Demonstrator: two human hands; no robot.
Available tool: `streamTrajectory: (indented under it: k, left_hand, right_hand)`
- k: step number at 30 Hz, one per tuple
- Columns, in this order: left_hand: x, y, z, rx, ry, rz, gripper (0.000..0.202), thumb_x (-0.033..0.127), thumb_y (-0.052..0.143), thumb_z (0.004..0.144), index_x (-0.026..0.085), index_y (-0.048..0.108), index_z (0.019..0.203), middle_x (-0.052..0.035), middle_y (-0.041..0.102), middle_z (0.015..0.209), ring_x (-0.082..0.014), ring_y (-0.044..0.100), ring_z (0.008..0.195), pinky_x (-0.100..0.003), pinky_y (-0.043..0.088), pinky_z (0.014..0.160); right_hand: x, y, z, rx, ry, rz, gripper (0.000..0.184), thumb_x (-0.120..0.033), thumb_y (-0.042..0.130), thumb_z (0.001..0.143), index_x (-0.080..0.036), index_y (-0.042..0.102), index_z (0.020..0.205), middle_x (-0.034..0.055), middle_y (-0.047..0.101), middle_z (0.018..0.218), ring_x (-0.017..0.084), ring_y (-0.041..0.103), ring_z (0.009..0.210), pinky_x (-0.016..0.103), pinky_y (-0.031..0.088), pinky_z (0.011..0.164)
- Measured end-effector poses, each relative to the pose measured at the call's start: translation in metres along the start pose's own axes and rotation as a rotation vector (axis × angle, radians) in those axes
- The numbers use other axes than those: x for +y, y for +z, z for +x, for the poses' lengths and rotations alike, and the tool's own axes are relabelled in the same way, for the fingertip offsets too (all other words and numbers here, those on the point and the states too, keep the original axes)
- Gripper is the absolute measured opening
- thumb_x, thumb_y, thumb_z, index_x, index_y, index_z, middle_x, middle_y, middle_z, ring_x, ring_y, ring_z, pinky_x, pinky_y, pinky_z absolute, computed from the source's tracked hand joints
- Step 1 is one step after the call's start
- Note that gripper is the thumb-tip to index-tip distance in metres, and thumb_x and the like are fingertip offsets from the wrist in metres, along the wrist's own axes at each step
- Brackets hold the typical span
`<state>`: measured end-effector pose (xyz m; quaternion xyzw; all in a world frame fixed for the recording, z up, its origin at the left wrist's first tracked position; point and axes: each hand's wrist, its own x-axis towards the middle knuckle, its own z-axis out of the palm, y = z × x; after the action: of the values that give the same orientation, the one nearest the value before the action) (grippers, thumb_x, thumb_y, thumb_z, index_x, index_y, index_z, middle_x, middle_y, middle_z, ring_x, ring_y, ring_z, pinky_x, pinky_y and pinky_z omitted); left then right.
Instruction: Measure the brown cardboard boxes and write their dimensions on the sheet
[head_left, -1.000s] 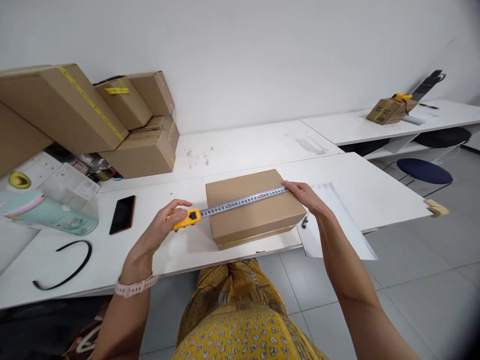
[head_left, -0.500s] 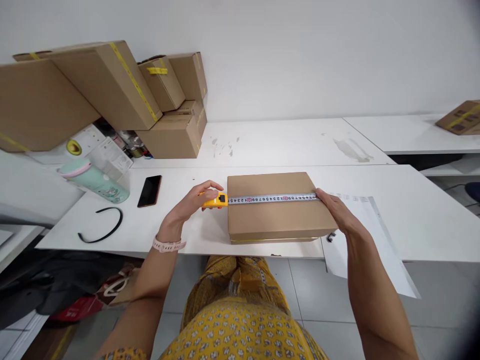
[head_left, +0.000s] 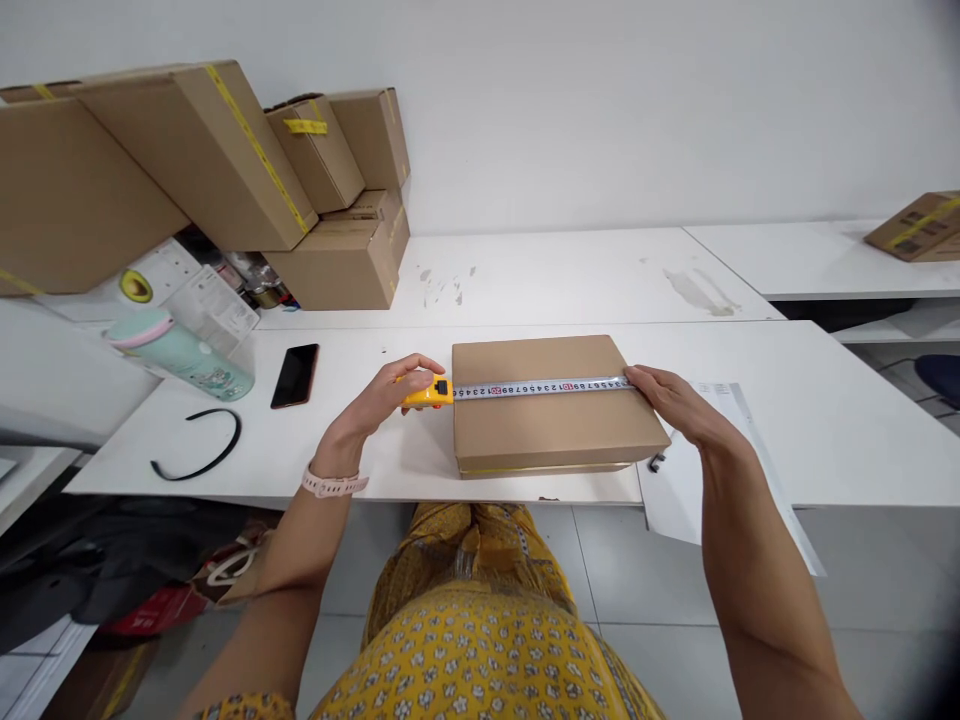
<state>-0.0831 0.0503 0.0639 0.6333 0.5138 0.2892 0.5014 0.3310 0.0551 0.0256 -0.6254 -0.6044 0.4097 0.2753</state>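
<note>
A closed brown cardboard box (head_left: 544, 430) lies flat near the front edge of the white table. Across its top runs the silver blade of a tape measure (head_left: 429, 391), whose yellow case sits at the box's left edge. My left hand (head_left: 394, 392) is closed around that case, index finger stretched over it and thumb alongside. At the right end of the blade, my right hand (head_left: 664, 398) presses the tape end with thumb and fingers against the box's right edge. Part of the right fingers is hidden behind the box.
Several cardboard boxes (head_left: 337, 265) are stacked at the back left. A mint-green tumbler (head_left: 187, 350), a phone (head_left: 295, 376) and a black headband (head_left: 217, 455) lie at left. Under my right forearm, a paper sheet (head_left: 675, 500) overhangs the front edge. Another box (head_left: 919, 228) stands far right.
My right hand has turned slightly, its fingers now further down the box's right side. The tape stays stretched across the box. The whole view has shifted a little.
</note>
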Motion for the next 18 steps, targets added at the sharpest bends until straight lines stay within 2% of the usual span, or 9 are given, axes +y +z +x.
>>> streamTrajectory:
  k: [2, 4, 7, 9, 10, 12, 14, 16, 18]
  left_hand:
    - [0.013, 0.002, -0.015, 0.018, 0.029, 0.055, 0.041, 0.05, 0.058, 0.087, 0.02, 0.064, 0.113, -0.0052, 0.068, 0.086, -0.0168, 0.059, 0.074, -0.027, 0.042, 0.06]
    - [0.025, 0.01, -0.036, -0.063, 0.056, 0.049, 0.051, 0.049, 0.064, 0.084, 0.021, 0.061, 0.127, -0.0063, 0.068, 0.098, -0.0196, 0.062, 0.083, -0.029, 0.047, 0.067]
    - [0.036, 0.041, -0.065, -0.399, -0.023, -0.115, 0.072, 0.042, 0.074, 0.078, 0.025, 0.051, 0.143, -0.0104, 0.067, 0.114, -0.0245, 0.066, 0.092, -0.035, 0.054, 0.073]
    - [0.034, 0.076, -0.076, -0.662, -0.116, -0.299, 0.072, 0.04, 0.077, 0.076, 0.021, 0.054, 0.141, -0.0109, 0.068, 0.105, -0.0237, 0.067, 0.083, -0.036, 0.054, 0.067]
    - [0.031, 0.096, -0.077, -0.7, -0.137, -0.383, 0.07, 0.039, 0.081, 0.072, 0.019, 0.058, 0.135, -0.0106, 0.067, 0.101, -0.0228, 0.066, 0.081, -0.035, 0.054, 0.066]
    - [0.026, 0.135, -0.075, -0.669, -0.181, -0.524, 0.069, 0.036, 0.088, 0.062, 0.019, 0.059, 0.123, -0.0078, 0.065, 0.1, -0.0198, 0.064, 0.08, -0.033, 0.053, 0.067]
    - [0.025, 0.167, -0.069, -0.581, -0.217, -0.663, 0.065, 0.035, 0.091, 0.061, 0.02, 0.056, 0.114, -0.0056, 0.062, 0.101, -0.017, 0.063, 0.081, -0.031, 0.052, 0.068]
    - [0.028, 0.187, -0.062, -0.495, -0.227, -0.802, 0.063, 0.039, 0.091, 0.062, 0.02, 0.053, 0.108, -0.0046, 0.059, 0.1, -0.0155, 0.063, 0.077, -0.031, 0.052, 0.066]
    - [0.032, 0.197, -0.06, -0.441, -0.231, -0.89, 0.062, 0.043, 0.09, 0.062, 0.019, 0.051, 0.104, -0.0042, 0.058, 0.096, -0.0151, 0.064, 0.071, -0.032, 0.053, 0.064]
  right_hand:
    - [-0.006, -0.007, -0.004, 0.065, -0.03, -0.057, 0.051, -0.068, 0.048, 0.092, -0.022, 0.051, 0.071, 0.002, 0.055, 0.075, 0.016, 0.048, 0.07, 0.031, 0.039, 0.063]
    - [-0.015, -0.016, -0.009, 0.198, -0.095, -0.042, 0.049, -0.066, 0.049, 0.093, -0.023, 0.051, 0.07, 0.003, 0.054, 0.073, 0.018, 0.048, 0.07, 0.032, 0.039, 0.064]
    - [-0.038, -0.022, -0.009, 0.395, -0.246, 0.044, 0.04, -0.06, 0.051, 0.094, -0.024, 0.058, 0.078, 0.0045, 0.058, 0.078, 0.019, 0.052, 0.075, 0.033, 0.042, 0.068]
    - [-0.058, -0.018, 0.002, 0.355, -0.33, 0.016, 0.035, -0.055, 0.052, 0.094, -0.023, 0.063, 0.082, 0.0051, 0.061, 0.084, 0.019, 0.054, 0.078, 0.032, 0.042, 0.071]
    - [-0.068, -0.013, 0.012, 0.28, -0.366, -0.029, 0.035, -0.054, 0.053, 0.093, -0.023, 0.065, 0.083, 0.0056, 0.063, 0.086, 0.019, 0.054, 0.08, 0.033, 0.042, 0.072]
    - [-0.083, 0.0, 0.038, 0.098, -0.435, -0.135, 0.038, -0.054, 0.053, 0.093, -0.021, 0.066, 0.08, 0.0066, 0.065, 0.087, 0.02, 0.055, 0.083, 0.033, 0.041, 0.075]
    - [-0.09, 0.015, 0.068, -0.021, -0.466, -0.199, 0.041, -0.056, 0.053, 0.092, -0.02, 0.063, 0.075, 0.0066, 0.064, 0.083, 0.019, 0.053, 0.079, 0.034, 0.04, 0.074]
    - [-0.089, 0.028, 0.091, -0.096, -0.436, -0.225, 0.043, -0.058, 0.054, 0.091, -0.02, 0.058, 0.07, 0.0048, 0.06, 0.076, 0.017, 0.05, 0.072, 0.034, 0.038, 0.071]
    - [-0.085, 0.036, 0.1, -0.139, -0.376, -0.224, 0.044, -0.06, 0.058, 0.087, -0.021, 0.055, 0.068, 0.0032, 0.058, 0.074, 0.016, 0.048, 0.069, 0.033, 0.038, 0.068]
